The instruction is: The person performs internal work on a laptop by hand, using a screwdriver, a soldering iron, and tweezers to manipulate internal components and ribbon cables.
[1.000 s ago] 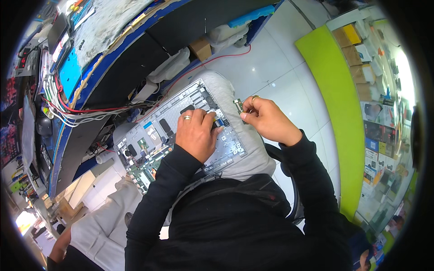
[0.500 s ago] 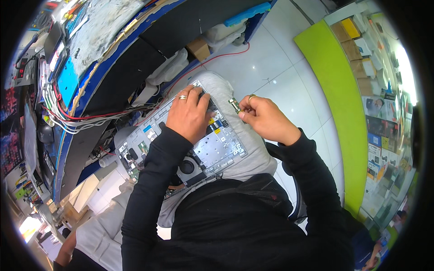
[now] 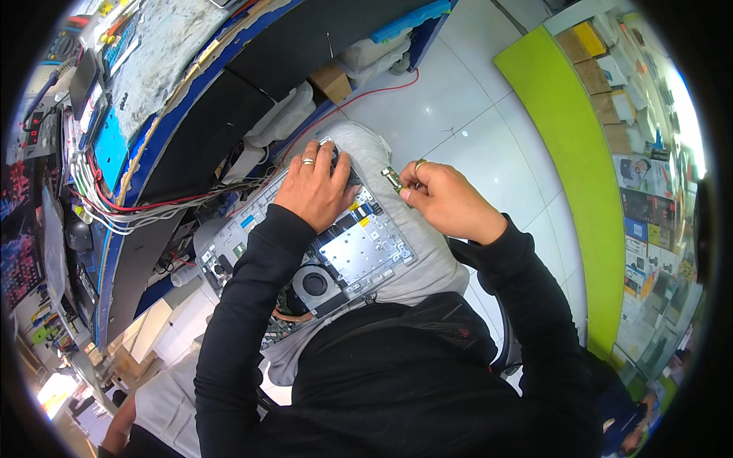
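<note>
An opened laptop chassis (image 3: 229,240), with bare metal, ribbon cables and a round fan (image 3: 313,285), lies slantwise across my grey-clad lap. My left hand (image 3: 313,183) is over the chassis's upper right corner, fingers bent onto its edge; a ring is on one finger, and the hand covers whatever is under it. Just right of that corner, my right hand (image 3: 450,198) pinches a small green board with metal connectors (image 3: 391,179), held above my leg (image 3: 424,252).
A cluttered counter (image 3: 168,46) with a cable bundle (image 3: 99,191) runs along the left, bins (image 3: 282,114) and a box (image 3: 330,80) beneath. A red cord (image 3: 374,89) crosses the tiles. A green-edged glass display counter (image 3: 557,168) stands right. Parts of people show at both lower corners (image 3: 626,420).
My left hand has moved up and left to the chassis's upper edge, uncovering the metal plate and fan. My right hand, still pinching the board, has shifted slightly left.
</note>
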Motion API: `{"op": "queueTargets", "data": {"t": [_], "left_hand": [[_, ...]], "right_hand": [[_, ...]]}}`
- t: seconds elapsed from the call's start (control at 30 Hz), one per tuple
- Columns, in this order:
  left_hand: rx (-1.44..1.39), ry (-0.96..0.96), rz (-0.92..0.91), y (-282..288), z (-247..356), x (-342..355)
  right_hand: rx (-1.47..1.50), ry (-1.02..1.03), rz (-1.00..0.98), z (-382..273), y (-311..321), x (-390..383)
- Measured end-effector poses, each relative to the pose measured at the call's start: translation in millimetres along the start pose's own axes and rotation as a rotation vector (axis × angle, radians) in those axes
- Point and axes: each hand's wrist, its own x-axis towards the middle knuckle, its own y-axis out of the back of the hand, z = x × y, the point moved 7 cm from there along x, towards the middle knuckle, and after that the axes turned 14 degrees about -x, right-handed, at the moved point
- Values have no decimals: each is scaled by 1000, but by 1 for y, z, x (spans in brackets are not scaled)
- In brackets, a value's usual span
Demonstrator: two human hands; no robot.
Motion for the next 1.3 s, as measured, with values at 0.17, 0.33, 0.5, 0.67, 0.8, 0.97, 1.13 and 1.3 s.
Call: {"op": "queueTargets", "data": {"t": [0.17,0.33,0.5,0.67,0.8,0.97,1.13,1.3], "left_hand": [[-66,45,-20,-4,-4,-2],[-108,22,91,15,3,-12],[-382,237,206,23,20,-48],[-363,237,259,25,43,-64],[-384,240,281,22,43,-71],[-380,253,343,17,36,-80],[-366,200,293,16,35,-89],[-354,308,318,17,15,-116]], "right_hand": [[-13,14,1,0,-1,0],[11,0,-8,2,-2,1],[122,-76,-19,6,-8,1],[111,-75,-1,10,-10,3],[196,-106,44,12,-5,5],[304,-69,83,-4,0,9],[204,165,199,-89,26,21],[-15,530,263,-248,32,44]]}}
